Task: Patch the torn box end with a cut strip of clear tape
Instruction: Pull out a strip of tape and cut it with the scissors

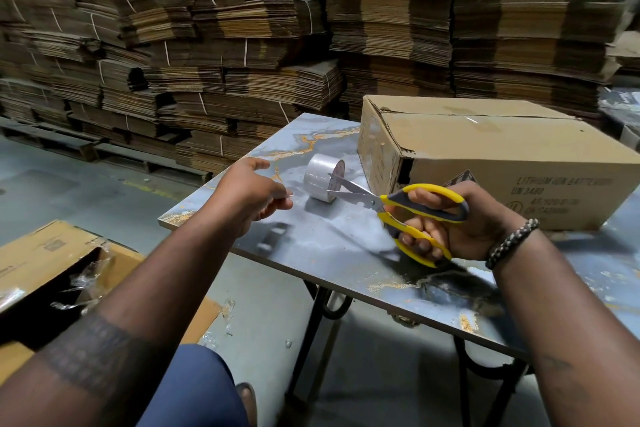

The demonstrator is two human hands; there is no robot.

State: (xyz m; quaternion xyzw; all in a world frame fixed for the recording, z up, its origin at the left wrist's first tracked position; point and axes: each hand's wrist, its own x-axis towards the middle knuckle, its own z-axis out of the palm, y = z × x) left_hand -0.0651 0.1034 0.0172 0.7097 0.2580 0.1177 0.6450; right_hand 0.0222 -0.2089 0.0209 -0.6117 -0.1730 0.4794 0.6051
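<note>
A roll of clear tape (320, 177) lies on its side on the marbled blue table (332, 246), just left of the brown cardboard box (485, 146). The box's near left end is torn open at its corner. My left hand (249, 198) pinches the free end of a clear tape strip (290, 196) pulled out from the roll. My right hand (450, 222) grips yellow and grey scissors (388, 203), whose blades are slightly apart and point left at the roll's end.
Tall stacks of flattened cardboard (242, 45) fill the background on pallets. An open carton with loose plastic film (52, 263) stands on the floor at lower left. The table's front edge runs diagonally above its black metal legs (322, 315).
</note>
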